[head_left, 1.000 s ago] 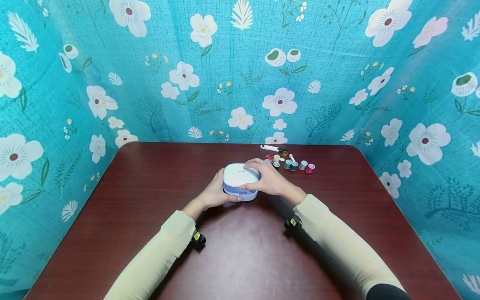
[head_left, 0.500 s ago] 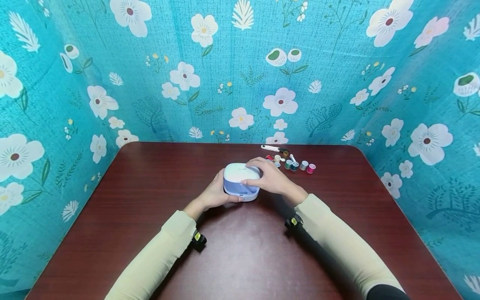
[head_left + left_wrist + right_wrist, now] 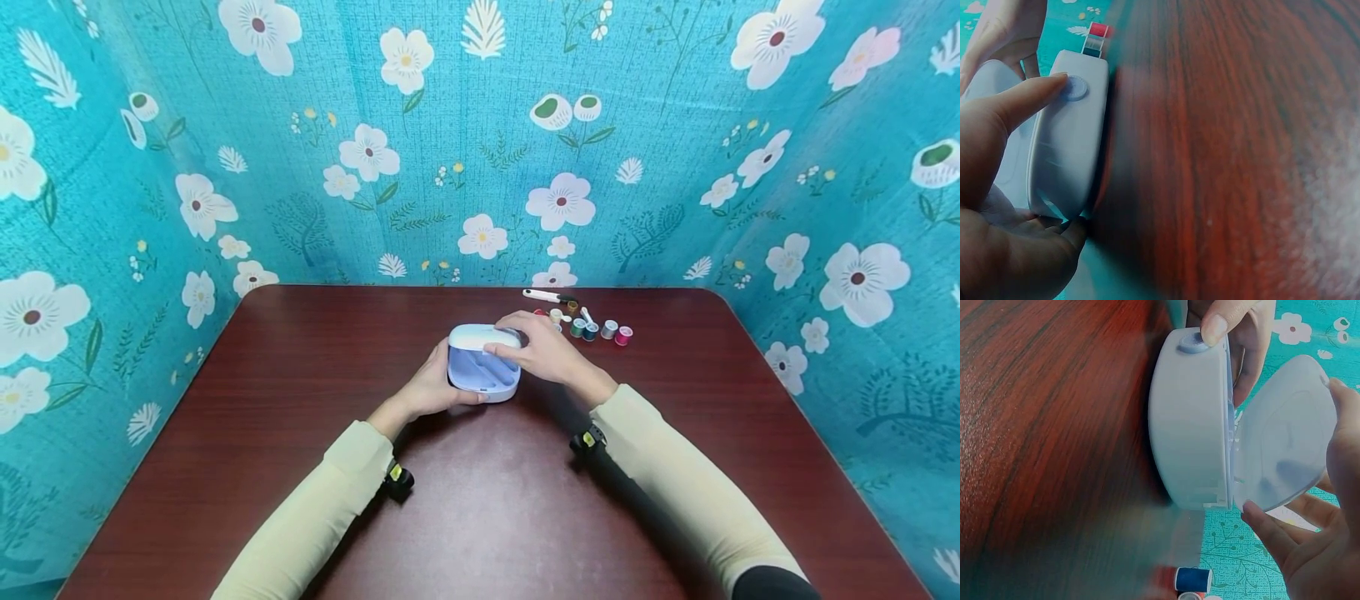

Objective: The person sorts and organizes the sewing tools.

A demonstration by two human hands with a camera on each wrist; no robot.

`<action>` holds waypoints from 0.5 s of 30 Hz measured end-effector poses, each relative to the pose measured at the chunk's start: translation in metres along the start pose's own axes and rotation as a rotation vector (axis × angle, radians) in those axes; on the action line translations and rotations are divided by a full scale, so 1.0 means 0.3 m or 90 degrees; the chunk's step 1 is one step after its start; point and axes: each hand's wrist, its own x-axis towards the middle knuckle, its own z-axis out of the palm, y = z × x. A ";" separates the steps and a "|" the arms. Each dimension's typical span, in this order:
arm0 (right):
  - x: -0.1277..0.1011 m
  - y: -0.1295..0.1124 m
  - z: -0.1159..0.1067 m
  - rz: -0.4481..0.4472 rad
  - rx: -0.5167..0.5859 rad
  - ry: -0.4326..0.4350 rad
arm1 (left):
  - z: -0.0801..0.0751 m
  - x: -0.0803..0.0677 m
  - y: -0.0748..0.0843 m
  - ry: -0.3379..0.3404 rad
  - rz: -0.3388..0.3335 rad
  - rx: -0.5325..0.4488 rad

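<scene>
The thread spools (image 3: 592, 327) at the far right are too small to count; hands hide the box's (image 3: 480, 371) sides

— From where does the head camera look?
— From above, forward and down over the table (image 3: 300, 467), rather far.
— And the wrist cameras?
— Each sits low and very near. The left one faces the box (image 3: 1069, 147) from its left side, the right one from the other side. All three share this box.

table (image 3: 300, 433): dark wood | on it: box (image 3: 482, 377), thread spools (image 3: 592, 330), seam ripper (image 3: 546, 296)
</scene>
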 end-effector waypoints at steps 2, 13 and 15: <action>0.001 0.000 0.000 0.000 0.001 0.008 | -0.001 0.001 0.002 0.000 -0.003 0.003; 0.006 0.009 0.002 0.038 -0.012 0.041 | 0.004 -0.004 0.016 0.008 -0.013 0.027; 0.008 0.013 0.002 0.028 -0.009 0.043 | 0.005 -0.005 0.016 0.012 -0.010 0.027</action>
